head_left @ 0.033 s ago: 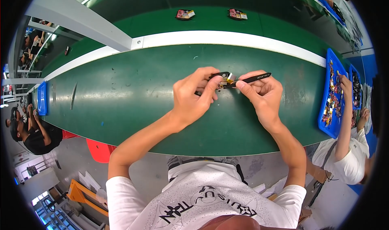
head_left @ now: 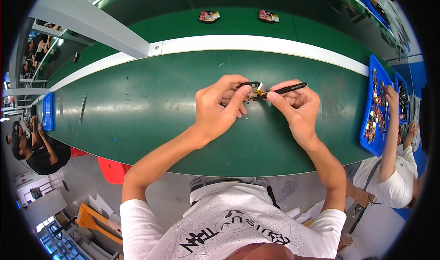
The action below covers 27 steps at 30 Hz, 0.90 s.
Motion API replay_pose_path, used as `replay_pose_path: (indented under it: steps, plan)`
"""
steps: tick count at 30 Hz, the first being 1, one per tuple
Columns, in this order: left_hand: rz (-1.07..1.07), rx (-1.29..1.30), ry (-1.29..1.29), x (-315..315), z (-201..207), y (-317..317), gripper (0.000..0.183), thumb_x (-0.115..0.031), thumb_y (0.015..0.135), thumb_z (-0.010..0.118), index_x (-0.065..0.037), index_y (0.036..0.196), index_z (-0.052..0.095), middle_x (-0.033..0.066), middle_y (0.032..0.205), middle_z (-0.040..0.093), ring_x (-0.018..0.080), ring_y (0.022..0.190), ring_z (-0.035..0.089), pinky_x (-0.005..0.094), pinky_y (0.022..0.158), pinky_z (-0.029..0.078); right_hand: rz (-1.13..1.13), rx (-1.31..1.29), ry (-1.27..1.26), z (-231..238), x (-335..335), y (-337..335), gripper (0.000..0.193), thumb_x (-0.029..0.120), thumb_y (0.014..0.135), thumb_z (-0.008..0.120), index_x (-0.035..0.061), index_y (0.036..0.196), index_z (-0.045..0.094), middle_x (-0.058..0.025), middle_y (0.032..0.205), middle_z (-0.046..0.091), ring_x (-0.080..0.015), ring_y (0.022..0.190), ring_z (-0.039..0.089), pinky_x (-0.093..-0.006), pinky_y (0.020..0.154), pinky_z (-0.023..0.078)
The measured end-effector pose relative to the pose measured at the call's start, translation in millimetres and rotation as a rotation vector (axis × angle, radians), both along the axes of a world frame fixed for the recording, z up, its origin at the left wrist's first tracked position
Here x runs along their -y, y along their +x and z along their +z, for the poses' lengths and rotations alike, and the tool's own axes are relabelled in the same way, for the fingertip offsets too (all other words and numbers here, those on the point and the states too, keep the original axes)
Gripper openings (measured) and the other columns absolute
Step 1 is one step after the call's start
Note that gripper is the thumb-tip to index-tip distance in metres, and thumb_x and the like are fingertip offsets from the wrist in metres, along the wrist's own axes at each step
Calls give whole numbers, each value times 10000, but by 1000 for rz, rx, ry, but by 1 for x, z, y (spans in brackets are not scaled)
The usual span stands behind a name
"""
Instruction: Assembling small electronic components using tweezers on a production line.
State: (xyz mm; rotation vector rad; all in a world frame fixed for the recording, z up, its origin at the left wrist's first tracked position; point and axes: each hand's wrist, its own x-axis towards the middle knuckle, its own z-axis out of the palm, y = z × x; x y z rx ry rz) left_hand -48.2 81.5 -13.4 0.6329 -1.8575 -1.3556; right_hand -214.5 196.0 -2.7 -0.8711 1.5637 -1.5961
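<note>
My left hand (head_left: 219,107) pinches a small dark component (head_left: 253,89) with a yellow strip, holding it just above the green work surface (head_left: 151,118). My right hand (head_left: 297,108) grips black tweezers (head_left: 286,90) like a pen. Their tip touches the component between the fingertips of both hands. My fingers hide most of the component.
A blue tray (head_left: 369,122) of several small parts lies at the right, with a co-worker's arm (head_left: 389,136) over it. Another blue tray (head_left: 47,111) sits at the far left. Two small packs (head_left: 208,16) (head_left: 268,16) lie beyond the white strip (head_left: 256,43). A red stool (head_left: 112,170) stands below the table edge.
</note>
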Motion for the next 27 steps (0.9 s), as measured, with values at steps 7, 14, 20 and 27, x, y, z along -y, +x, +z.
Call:
replay_pose_path:
  steps: [7,14,20,27]
  plan:
    - [-223,-36,547,9,5,4,270,-111,1028,619,107,1185,596,198,942,710,232,645,728,268,454,547,-27,-181,-176,-5,-3,1,123,-21,856,802,-17,955,730,10,733,678,18,515,415,-187,476,285]
    - [-243,-66,579,11,3,4,256,-99,1023,623,105,1175,596,202,935,710,235,643,730,265,448,555,-57,-505,-287,-11,-4,-1,124,12,793,849,20,887,768,-37,807,769,-16,451,445,-197,444,304]
    - [-249,-72,575,11,3,4,253,-87,1024,617,108,1182,591,205,950,712,243,648,733,270,453,562,-40,-547,-298,-9,-3,-1,128,10,784,850,25,878,765,-34,809,775,-21,441,455,-198,437,318]
    - [-243,-73,568,10,2,5,245,-81,1027,610,101,1189,593,210,988,719,252,655,737,278,467,571,-24,-606,-353,-9,-2,0,139,6,775,855,27,875,761,-33,791,774,-32,423,458,-197,433,321]
